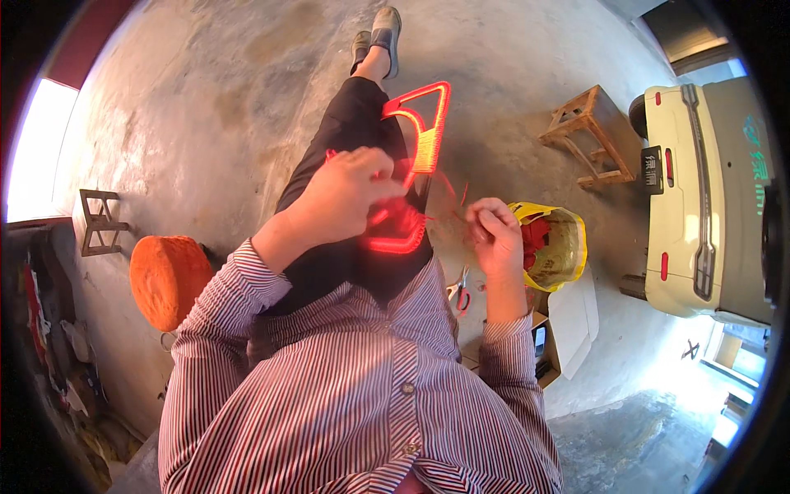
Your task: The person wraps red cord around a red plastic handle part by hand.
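Observation:
Across my lap lies a red cord-wrapped frame (442, 123) with a yellow-orange band on one side; its lower part glows bright red and is smeared. My left hand (352, 193) is closed over the frame's near left part, its fingers bent, with a bit of red showing beside the knuckles. Fine red thread (464, 194) trails off the frame to the right. To the right of my lap, my right hand (498, 235) is raised with fingers curled in a pinch at the thread; the fingertips are blurred.
Right of my right hand stands a yellow bag (583, 247) holding red pieces. Scissors (462, 292) and an open box (546, 375) lie below it. A wooden stool (588, 136) and a cream vehicle (683, 198) are farther right. An orange round seat (167, 281) sits left.

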A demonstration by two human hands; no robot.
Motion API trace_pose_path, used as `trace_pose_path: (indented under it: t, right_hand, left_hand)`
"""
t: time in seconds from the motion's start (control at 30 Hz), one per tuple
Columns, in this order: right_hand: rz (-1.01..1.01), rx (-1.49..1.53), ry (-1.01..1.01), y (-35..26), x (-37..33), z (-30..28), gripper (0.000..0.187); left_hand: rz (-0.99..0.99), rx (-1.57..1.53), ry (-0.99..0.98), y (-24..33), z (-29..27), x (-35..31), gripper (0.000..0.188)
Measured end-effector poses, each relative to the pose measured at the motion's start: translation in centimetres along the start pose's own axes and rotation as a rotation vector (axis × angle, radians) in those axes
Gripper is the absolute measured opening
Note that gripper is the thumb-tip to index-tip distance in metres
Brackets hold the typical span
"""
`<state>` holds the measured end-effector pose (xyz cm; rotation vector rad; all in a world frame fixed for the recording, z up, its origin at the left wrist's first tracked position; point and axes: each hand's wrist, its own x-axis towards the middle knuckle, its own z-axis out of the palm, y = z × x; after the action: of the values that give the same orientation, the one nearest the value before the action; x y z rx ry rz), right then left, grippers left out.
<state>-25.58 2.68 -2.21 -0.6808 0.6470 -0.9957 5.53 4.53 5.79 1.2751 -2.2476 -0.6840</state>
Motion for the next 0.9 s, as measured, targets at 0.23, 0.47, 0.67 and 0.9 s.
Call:
trace_pose_path:
  t: [0.23,0.47,0.67,0.9]
  right_hand:
    - [-0.214,-0.342,0.073,0.2,2.5,4.5,0.018]
    - [0.195,-0.693,0.127,2.0,3.6,4.5,0.028]
    - [0.055,0.397,0.123,3.4,2.8,1.7,0.017]
    - [0.296,-0.629,0.079,2.2,1.4,0.9,0.034]
  left_hand:
    - [-0.018,-0.104,-0.059,1.4,-0.9,1.5,0.032]
    - [0.115,0.225,-0.289,1.3,-1.9,1.2,0.031]
    - [-0.026,0.281,-0.311,-0.1,0.3,0.2,0.029]
    - [-0.196,0.054,-0.348,-0.4,4.4,1.8,0.034]
